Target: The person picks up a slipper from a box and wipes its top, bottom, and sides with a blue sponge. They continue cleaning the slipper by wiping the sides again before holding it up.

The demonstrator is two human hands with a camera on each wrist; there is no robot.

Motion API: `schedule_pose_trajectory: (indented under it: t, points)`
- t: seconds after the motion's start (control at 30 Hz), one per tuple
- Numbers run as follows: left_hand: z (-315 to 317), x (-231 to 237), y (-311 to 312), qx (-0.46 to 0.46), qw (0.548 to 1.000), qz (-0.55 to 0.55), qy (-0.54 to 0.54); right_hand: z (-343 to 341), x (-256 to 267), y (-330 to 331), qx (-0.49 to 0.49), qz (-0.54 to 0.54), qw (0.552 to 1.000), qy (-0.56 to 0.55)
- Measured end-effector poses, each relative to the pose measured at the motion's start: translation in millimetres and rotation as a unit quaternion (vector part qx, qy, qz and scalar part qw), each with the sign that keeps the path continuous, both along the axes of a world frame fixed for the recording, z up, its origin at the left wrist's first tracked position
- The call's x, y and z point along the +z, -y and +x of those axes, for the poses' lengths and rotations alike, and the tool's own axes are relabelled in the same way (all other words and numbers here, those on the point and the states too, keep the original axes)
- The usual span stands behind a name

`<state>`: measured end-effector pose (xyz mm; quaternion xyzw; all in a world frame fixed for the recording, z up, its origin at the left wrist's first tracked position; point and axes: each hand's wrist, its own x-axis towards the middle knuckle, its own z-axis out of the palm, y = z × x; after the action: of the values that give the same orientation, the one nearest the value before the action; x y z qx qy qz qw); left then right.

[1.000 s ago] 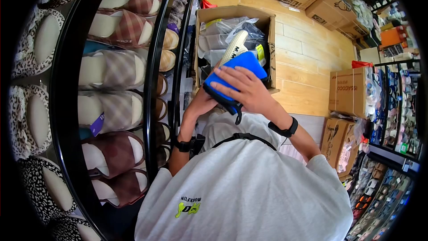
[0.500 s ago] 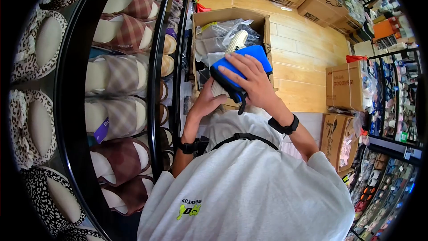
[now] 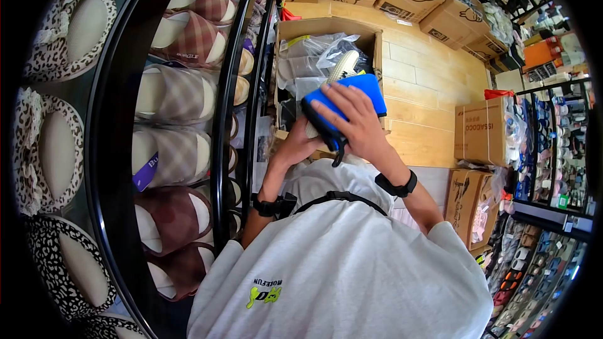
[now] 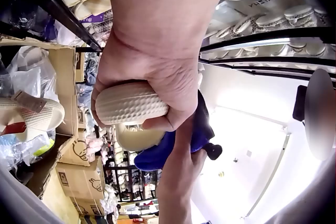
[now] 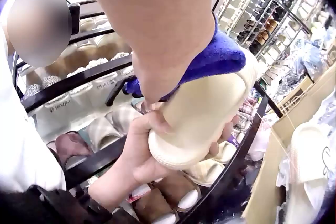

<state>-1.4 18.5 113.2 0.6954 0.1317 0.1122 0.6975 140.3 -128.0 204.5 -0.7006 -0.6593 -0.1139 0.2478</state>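
Note:
A cream slipper (image 5: 191,116) with a dimpled sole edge (image 4: 131,103) is gripped at one end by my left hand (image 3: 295,145), its fingers curled round the sole. Over the slipper's other end lies a blue cloth (image 3: 370,90) with black edging and a black loop. My right hand (image 3: 357,118) holds this cloth against the slipper, fingers laid across its top; the right thumb is mostly hidden. The right wrist view shows the slipper's smooth footbed facing up, partly covered by the cloth. Another cream slipper (image 4: 39,116) with a tag lies in the open carton.
The open carton (image 3: 379,56) of bagged items stands just beyond my hands. Plaid slippers (image 3: 173,94) line a black-framed rack (image 3: 221,119) at the left. More cartons (image 3: 480,132) and a shoe rack stand at the right, with wooden floor (image 3: 414,88) between.
My right hand and the blue cloth have shifted slightly right in the head view. My left hand has come out from beneath the cloth, with the slipper's near end showing beside it.

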Motion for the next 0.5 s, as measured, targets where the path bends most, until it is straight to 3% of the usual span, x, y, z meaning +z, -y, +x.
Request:
schedule_pose_trajectory:
  t: [0.1,0.2,0.3,0.37,0.5]
  points:
    - [1.0,-12.3,-1.3,-0.033,0.999,0.001,0.013,0.4,-5.5,8.3,0.039,-0.042,0.998,0.04]
    - [2.6,-0.4,2.5,-0.022,0.999,-0.002,0.04,7.9,-2.6,14.2,-0.02,-0.015,0.999,-0.032]
    - [7.2,-5.0,3.6,-0.033,0.998,-0.03,0.052,2.4,-6.7,17.7,-0.06,0.02,0.998,-0.025]
    - [9.9,-32.0,5.4,-0.063,0.996,0.016,0.053,-7.3,-11.6,21.1,-0.021,-0.007,1.0,-0.01]
    - [9.3,-16.8,23.8,-0.058,0.998,-0.015,0.034,-2.1,-7.9,27.9,0.0,-0.033,0.999,-0.017]
